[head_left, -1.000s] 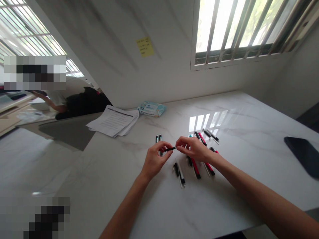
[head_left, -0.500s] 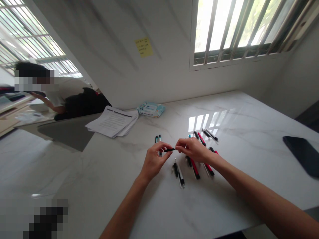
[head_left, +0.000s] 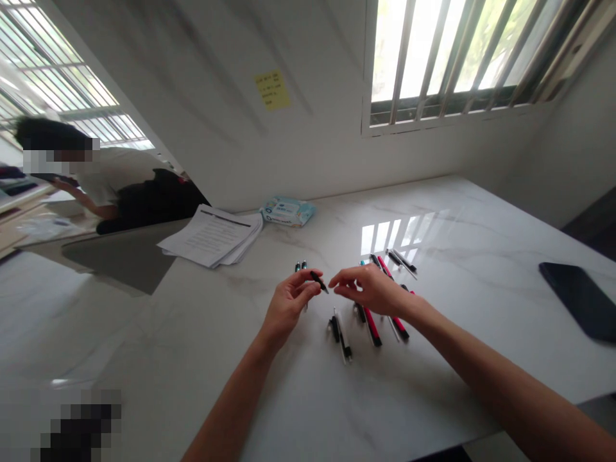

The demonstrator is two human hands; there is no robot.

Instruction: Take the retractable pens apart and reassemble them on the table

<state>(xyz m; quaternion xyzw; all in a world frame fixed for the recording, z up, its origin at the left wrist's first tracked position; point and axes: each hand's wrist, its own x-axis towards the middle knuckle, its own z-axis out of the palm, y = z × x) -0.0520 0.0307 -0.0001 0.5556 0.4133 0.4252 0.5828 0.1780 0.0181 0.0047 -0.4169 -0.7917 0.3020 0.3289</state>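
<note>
Between the thumb and fingers of my left hand is a short black pen piece, its pointed end slanting down to the right. My right hand hovers just right of that tip, fingers apart and apparently holding nothing. Behind my left hand lie two pens, partly covered by it. White and black pen parts are on the table below the gap between my hands. Red and black pen parts lie under and in front of my right hand, which hides some. Further white and black parts lie beyond it.
The white marbled table runs back to the wall. Stacked papers and a blue wipes pack sit at the back left. A dark phone lies at right. Another person sits at far left. A yellow note is on the wall.
My right fingers have come away from the black piece and spread. In my left hand the piece has turned from nearly level to tip-down. The whole view has shifted slightly.
</note>
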